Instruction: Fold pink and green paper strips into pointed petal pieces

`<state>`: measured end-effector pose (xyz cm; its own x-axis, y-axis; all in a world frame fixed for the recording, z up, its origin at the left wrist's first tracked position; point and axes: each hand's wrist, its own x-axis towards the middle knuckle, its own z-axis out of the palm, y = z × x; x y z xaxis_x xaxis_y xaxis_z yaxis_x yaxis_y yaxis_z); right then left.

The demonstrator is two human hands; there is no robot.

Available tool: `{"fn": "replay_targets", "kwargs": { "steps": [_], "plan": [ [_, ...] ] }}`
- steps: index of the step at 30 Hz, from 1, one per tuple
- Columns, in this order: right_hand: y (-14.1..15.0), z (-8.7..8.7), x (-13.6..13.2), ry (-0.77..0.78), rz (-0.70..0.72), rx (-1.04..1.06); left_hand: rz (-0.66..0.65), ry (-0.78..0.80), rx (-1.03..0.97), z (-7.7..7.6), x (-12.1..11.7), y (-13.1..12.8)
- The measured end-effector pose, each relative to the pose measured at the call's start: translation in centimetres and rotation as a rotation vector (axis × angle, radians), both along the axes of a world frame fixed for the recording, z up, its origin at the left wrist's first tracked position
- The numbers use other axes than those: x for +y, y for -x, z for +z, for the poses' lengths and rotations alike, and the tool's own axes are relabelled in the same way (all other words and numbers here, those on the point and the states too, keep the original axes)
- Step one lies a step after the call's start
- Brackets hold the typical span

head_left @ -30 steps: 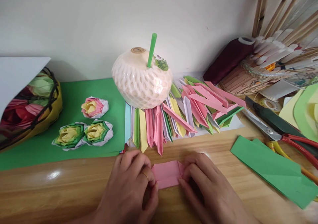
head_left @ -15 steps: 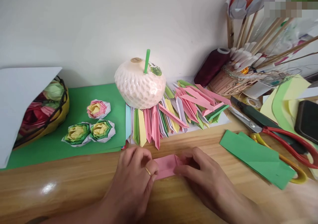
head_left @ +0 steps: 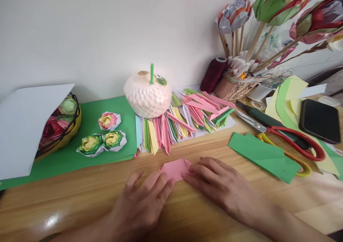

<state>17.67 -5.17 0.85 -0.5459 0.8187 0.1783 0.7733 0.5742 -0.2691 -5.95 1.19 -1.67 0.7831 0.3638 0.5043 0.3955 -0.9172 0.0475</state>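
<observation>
A small folded pink paper [head_left: 174, 169] lies on the wooden table [head_left: 80, 202] near its front edge. My left hand [head_left: 144, 202] rests on the paper's left end, fingers laid flat and pressing down. My right hand [head_left: 219, 184] covers the paper's right end, fingers flat and close together on it. Only the middle, pointed part of the paper shows between the two hands. Just behind it a fan of several folded paper strips [head_left: 184, 117] in pink, yellow, green and white spreads out from under a white netted coconut [head_left: 147, 95] with a green straw.
Three paper flowers [head_left: 103, 136] sit on a green sheet [head_left: 88, 156] at the left, beside a yellow basket [head_left: 57, 127] under white card. A folded green paper [head_left: 264, 156], red-handled scissors [head_left: 284, 134], a dark phone [head_left: 318, 120] and a pot of paper flowers on sticks [head_left: 241, 81] crowd the right.
The view has tilted up and drawn back, showing more of the right side. Both hands have flattened onto the pink paper, which shows less and now has a pointed top.
</observation>
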Motion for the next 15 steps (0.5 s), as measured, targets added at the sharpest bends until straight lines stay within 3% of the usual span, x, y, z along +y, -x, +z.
{"fn": "replay_targets", "kwargs": {
  "steps": [5,9,15],
  "plan": [
    [-0.9,-0.7,-0.4,0.035,0.046,-0.001,-0.033,0.017,0.010,0.5,0.1,1.0],
    [-1.2,-1.0,-0.8,-0.020,0.042,-0.012,-0.017,0.027,-0.002,-0.2,0.2,1.8],
    [-1.7,-0.3,-1.1,-0.005,-0.001,0.018,-0.056,0.045,0.022,-0.2,0.6,2.6]
  ]
}}
